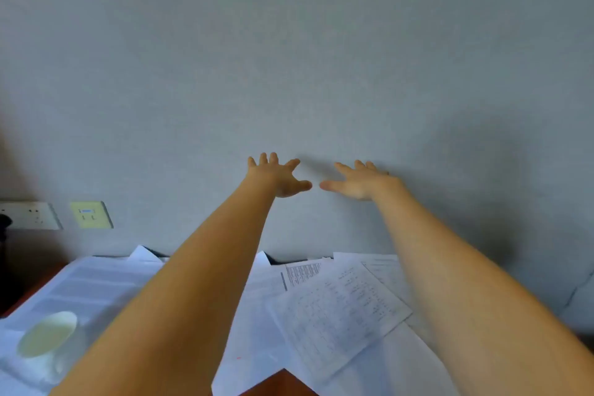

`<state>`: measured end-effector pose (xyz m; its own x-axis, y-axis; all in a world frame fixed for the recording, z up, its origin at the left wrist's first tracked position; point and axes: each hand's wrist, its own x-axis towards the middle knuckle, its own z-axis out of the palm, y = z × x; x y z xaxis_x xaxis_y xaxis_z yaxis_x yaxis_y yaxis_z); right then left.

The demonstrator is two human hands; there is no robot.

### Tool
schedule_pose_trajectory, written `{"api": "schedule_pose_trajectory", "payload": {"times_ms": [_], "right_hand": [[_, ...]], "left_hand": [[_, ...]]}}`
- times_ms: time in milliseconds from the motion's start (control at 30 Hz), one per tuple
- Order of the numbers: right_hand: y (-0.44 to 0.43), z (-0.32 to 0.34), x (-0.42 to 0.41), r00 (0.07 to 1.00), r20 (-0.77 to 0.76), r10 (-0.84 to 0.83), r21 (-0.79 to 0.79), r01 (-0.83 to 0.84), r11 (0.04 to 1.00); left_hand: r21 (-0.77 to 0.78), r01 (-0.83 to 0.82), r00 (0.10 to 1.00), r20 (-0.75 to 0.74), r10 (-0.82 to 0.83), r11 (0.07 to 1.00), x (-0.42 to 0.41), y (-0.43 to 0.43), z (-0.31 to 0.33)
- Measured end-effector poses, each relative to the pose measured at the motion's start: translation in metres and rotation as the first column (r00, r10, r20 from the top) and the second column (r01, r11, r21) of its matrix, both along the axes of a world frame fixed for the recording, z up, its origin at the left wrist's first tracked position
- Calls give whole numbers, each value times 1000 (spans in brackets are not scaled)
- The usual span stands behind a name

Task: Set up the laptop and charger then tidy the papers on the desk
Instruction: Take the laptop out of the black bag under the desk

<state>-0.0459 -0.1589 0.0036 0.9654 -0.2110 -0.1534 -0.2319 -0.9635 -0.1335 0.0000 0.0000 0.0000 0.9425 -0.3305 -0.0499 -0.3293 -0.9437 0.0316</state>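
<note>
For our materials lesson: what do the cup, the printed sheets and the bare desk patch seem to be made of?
Cup: probably glazed ceramic, white and smooth, though blurred; plastic is possible. Printed sheets: thin matt white paper, lying flat and overlapping. Desk: reddish-brown, likely varnished wood or veneer; no grain shows.

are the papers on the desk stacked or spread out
Spread out: the papers lie overlapping at different angles across the desk, not in one pile.
</note>
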Motion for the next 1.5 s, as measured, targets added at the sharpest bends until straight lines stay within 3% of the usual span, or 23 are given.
{"api": "schedule_pose_trajectory", "payload": {"times_ms": [267, 500, 933, 1200, 1500], "right_hand": [[-41, -32, 3, 997, -74, 28, -72, -33, 997], [-39, -30, -7, 999, -50, 18, -44, -20, 999], [-30, -37, -63, 989, -91, -119, -76, 112, 991], [-43, -34, -91, 978, -77, -194, -74, 188, 979], [-72, -41, -121, 973, -68, -220, -45, 217, 975]], "left_hand": [[89, -11, 999, -41, 15, 996, -9, -39, -29], [89, -33, 999, -22, 35, 996, -20, -37, -19], [33, 103, 989, -111, -99, 994, -48, -37, -36], [90, 229, 973, -42, -226, 969, -64, -57, -27], [115, 213, 976, -71, -206, 970, -85, -83, -35]]}}
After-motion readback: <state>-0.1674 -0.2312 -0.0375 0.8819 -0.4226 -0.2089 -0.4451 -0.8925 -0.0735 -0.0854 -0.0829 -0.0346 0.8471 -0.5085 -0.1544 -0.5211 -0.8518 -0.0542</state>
